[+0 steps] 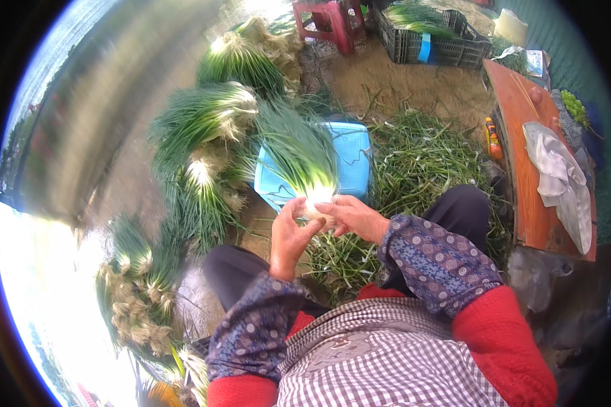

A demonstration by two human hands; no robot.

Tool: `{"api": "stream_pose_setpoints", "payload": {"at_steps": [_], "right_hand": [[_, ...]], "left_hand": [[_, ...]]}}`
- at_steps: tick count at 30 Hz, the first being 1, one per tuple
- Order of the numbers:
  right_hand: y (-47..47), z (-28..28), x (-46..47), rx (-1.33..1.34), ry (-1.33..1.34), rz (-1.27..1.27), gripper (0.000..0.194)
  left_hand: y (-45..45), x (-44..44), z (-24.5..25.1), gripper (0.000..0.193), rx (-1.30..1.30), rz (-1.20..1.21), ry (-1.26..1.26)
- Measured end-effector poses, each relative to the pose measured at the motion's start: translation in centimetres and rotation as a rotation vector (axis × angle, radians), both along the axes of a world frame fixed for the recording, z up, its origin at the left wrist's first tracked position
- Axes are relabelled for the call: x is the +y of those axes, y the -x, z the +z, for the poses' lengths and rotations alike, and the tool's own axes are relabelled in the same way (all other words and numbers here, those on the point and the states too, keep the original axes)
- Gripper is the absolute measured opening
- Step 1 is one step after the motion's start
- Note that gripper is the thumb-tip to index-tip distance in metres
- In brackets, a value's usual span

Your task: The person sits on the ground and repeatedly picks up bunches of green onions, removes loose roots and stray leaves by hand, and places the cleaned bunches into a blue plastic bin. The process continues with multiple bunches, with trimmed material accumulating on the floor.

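A bunch of green onions [305, 157] lies over an upturned-looking light blue plastic basket [352, 152], leaves pointing away from me and pale root ends towards me. My left hand [293, 231] is at the left of the root end, thumb and fingers curved around its edge. From the right, my right hand [354, 216] touches the white stems and roots, its fingers partly hidden below them. Whether either hand grips the bunch firmly cannot be told. More bunches of green onions [203, 114] are piled to the left of the basket.
A heap of loose green leaves [427, 157] lies right of the basket. Beyond stand a red plastic stool [331, 23] and a black crate [433, 51] with green onions. At right, a wooden board [527, 203] bears a pale cloth [560, 183]; an orange bottle [493, 138] is beside it. More bunches [137, 315] lie lower left.
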State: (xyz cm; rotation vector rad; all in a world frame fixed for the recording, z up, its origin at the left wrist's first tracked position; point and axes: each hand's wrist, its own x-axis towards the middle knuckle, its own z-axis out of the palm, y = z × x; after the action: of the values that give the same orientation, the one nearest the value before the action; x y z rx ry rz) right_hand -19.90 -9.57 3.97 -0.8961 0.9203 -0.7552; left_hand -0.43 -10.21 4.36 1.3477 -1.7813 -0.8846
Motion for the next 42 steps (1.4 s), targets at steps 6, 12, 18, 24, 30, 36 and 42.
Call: {"api": "stream_pose_setpoints", "payload": {"at_steps": [6, 12, 18, 24, 30, 36, 42], "right_hand": [[0.0, -2.7, 0.5, 0.002, -0.192, -0.012, 0.045], [-1.2, -4.0, 3.1, -0.068, -0.133, 0.178, 0.044], [0.2, -2.1, 3.0, 0.572, 0.277, 0.014, 0.017], [-0.9, -1.9, 0.8, 0.867, 0.957, -0.139, 0.015], [0.3, -2.0, 2.6, 0.886, 0.809, -0.218, 0.013], [-1.0, -1.7, 0.6, 0.784, 0.935, -0.3, 0.015], [-0.1, -2.6, 0.8, 1.125, 0.876, -0.164, 0.01]], "left_hand": [[-1.3, 4.0, -2.8, 0.04, 0.639, 0.349, -0.722], [-0.5, 4.7, -3.7, 0.045, 1.001, 0.083, -0.991], [0.3, 5.0, -4.4, 0.04, 1.052, 0.109, -1.0], [0.2, 5.1, -3.6, 0.044, 1.018, 0.076, -0.951], [0.0, 5.5, -2.6, 0.044, 0.955, 0.154, -0.931], [0.2, 5.3, -3.8, 0.045, 0.972, 0.126, -0.94], [0.6, 5.6, -3.7, 0.045, 1.003, 0.195, -0.799]]}}
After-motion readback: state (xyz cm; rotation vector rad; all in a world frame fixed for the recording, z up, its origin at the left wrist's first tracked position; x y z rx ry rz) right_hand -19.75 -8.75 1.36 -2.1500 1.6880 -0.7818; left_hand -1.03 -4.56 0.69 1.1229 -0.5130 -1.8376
